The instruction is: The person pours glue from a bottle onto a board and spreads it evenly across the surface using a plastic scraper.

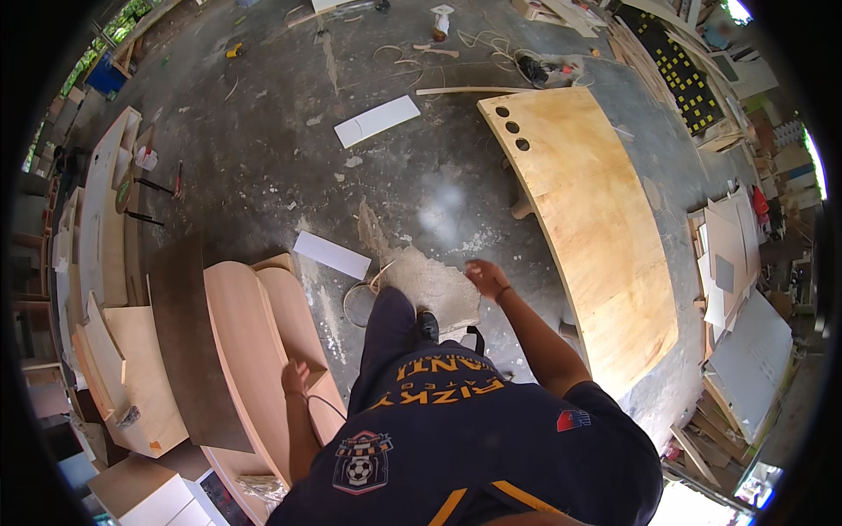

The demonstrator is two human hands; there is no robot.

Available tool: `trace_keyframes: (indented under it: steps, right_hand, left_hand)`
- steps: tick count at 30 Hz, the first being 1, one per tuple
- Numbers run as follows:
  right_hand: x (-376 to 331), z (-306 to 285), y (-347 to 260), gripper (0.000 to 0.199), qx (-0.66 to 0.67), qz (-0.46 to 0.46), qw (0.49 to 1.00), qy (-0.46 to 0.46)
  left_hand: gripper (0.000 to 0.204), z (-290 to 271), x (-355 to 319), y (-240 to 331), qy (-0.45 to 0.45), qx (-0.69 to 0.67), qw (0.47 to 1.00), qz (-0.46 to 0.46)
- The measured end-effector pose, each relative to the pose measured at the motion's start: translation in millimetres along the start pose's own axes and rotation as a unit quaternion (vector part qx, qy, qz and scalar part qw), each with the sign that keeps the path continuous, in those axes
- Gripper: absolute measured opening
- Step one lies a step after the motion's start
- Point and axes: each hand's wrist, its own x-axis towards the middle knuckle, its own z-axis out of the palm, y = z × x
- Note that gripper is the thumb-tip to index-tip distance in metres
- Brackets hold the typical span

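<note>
Seen from above in a cluttered workshop with a grey concrete floor [263,167]. Left hand [295,377] down at the lower left, resting on the edge of a light wooden cabinet piece [254,351] with curved panels, fingers curled over its rim, though how tightly cannot be told at this size. A thin cord [329,403] looping from the left wrist toward the body. Right hand [484,278] held out in the air above the floor, blurred, fingers loosely spread and holding nothing, near the left edge of a large curved plywood sheet [596,228] but apart from it. Three dark round holes [512,127] at the far end of that sheet. Dark trouser leg and black shoe [427,326] planted on a rough pale patch of cement [430,280] between the cabinet piece and the plywood sheet. A dark brown board [189,342] leaning just beside the cabinet piece on its left, with more pale boards [105,210] stacked upright farther left. Two white rectangular strips on the floor, one [331,254] near the cabinet piece, the other [377,120] farther off. Thin wooden offcuts and coiled strips [438,57] scattered at the far side, stacked panels [737,263] along the right.
</note>
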Motion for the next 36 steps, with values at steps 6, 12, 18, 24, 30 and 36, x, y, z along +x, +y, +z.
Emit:
trace_keyframes:
  steps: [6, 12, 18, 24, 30, 36]
  right_hand:
    - [140, -56, -45, 0.034, 0.070, -0.024, 0.997, 0.030]
    - [203, -97, 94, 0.023, -0.236, 0.149, 0.957, -0.078]
    - [226, -61, 107, 0.021, -0.325, -0.001, 0.931, -0.167]
    - [342, -35, 97, 0.025, 0.168, 0.234, 0.957, 0.020]
    - [583, -141, 3, 0.027, 0.171, 0.237, 0.942, 0.166]
    - [841, -273, -31, 0.028, 0.148, 0.173, 0.955, 0.191]
  left_hand:
    - [0.051, 131, 3, 197, -0.067, 0.136, 0.988, 0.043]
    - [0.037, 251, 134, 313, -0.150, 0.401, 0.857, 0.287]
    - [0.051, 409, 155, 489, -0.183, 0.570, 0.753, 0.275]
    - [0.047, 564, 211, 573, -0.199, 0.488, 0.815, 0.241]
    - [0.055, 632, 238, 645, -0.214, 0.581, 0.741, 0.261]
    - [0.065, 730, 217, 808, -0.161, 0.527, 0.782, 0.291]
